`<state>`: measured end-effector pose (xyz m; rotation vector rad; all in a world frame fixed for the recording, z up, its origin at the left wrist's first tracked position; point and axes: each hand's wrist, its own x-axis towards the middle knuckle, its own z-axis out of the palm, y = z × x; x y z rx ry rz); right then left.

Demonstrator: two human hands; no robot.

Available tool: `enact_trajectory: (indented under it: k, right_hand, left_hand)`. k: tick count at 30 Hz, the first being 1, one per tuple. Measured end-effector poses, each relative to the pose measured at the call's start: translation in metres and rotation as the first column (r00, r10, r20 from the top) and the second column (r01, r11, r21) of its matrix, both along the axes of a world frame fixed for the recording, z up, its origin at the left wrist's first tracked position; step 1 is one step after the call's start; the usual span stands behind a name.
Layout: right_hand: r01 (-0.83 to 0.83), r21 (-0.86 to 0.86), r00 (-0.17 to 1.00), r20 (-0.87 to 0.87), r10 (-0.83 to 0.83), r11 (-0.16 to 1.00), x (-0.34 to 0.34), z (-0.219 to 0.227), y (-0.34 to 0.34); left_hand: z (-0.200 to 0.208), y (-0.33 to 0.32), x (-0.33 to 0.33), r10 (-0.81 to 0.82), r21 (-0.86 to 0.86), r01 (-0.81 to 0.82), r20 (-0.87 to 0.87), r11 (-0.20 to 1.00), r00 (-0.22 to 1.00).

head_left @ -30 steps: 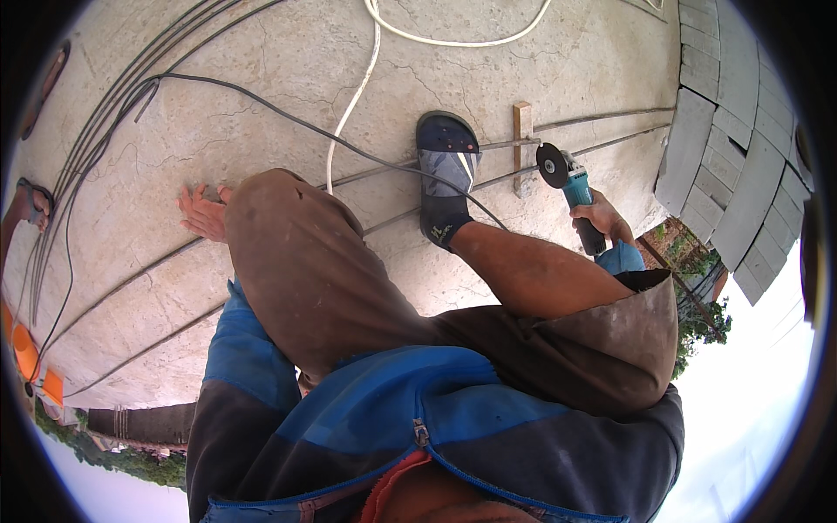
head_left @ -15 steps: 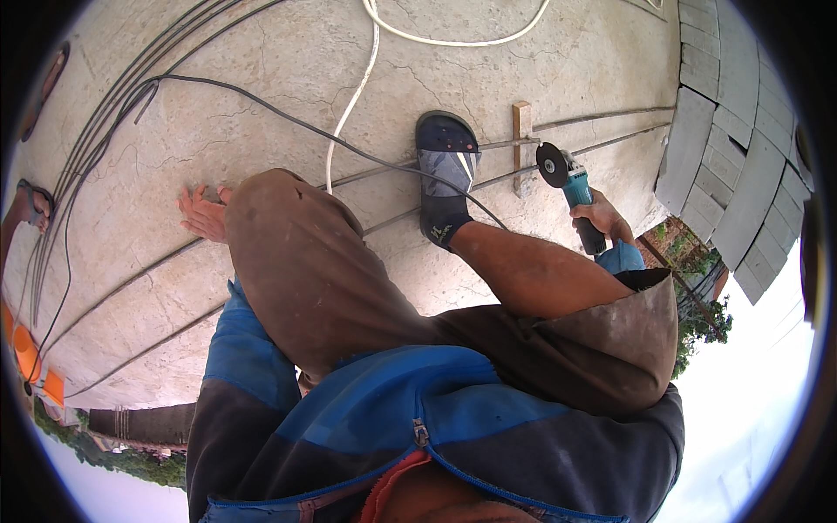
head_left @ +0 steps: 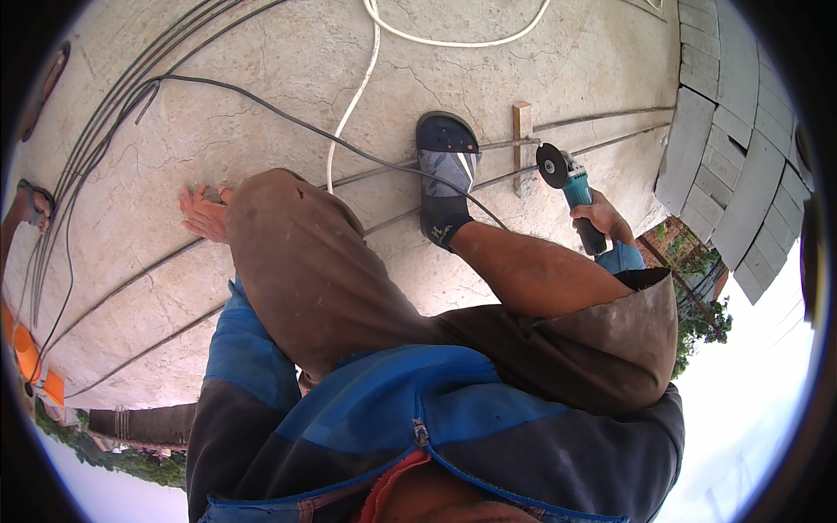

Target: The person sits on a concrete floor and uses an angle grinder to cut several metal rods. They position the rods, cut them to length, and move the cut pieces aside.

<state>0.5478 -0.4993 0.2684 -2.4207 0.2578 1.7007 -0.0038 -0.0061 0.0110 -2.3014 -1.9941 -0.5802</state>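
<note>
The teal-and-black angle grinder (head_left: 577, 193) with its thin dark cutting disc (head_left: 551, 164) lies in the right hand (head_left: 600, 213), whose fingers are wrapped around the dark rear of the body. Its long axis runs from this grip forward and to the left, so the disc is the part farthest from the palm, its flat face largely turned to the view. Just beyond the disc, forward-left of the right hand, a short brown wooden block (head_left: 521, 118) lies crosswise under the thin grey metal rods (head_left: 610, 139), which stretch roughly from left to right across the grinder's line. The disc's upper edge meets a rod in the view, just right of the block; whether they really touch I cannot tell. Farther left of the right hand, the foot in a navy slide sandal and patterned grey sock (head_left: 447, 166) stands across the line of the rods. Well left of it, past the bent knee in brown trousers (head_left: 296, 253), the left hand (head_left: 206, 213) is open and holds no tool, fingers spread on the pale cracked concrete (head_left: 288, 131), with a rod running close by its heel. The right hand is plainly the nearer one to the block; the left is well apart from it.
</note>
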Motion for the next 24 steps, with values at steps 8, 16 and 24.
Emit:
enact_trajectory:
  k: [8, 16, 24]
  right_hand:
    - [0.026, -0.028, 1.0, -0.008, -0.026, 0.999, -0.008, 0.011, 0.004]
    - [0.125, 0.114, 0.989, 0.068, -0.133, 0.986, -0.014, 0.02, -0.003]
    - [0.289, 0.39, 0.865, 0.285, -0.413, 0.874, 0.001, 0.067, -0.02]
  left_hand:
    - [-0.005, 0.003, 0.006, -0.036, 0.02, 0.035, 0.013, 0.999, 0.999]
    - [-0.001, 0.003, 0.002, -0.004, -0.019, 0.004, -0.006, 1.0, 1.0]
    - [-0.003, 0.01, -0.001, -0.054, -0.002, 0.054, -0.036, 0.999, 0.998]
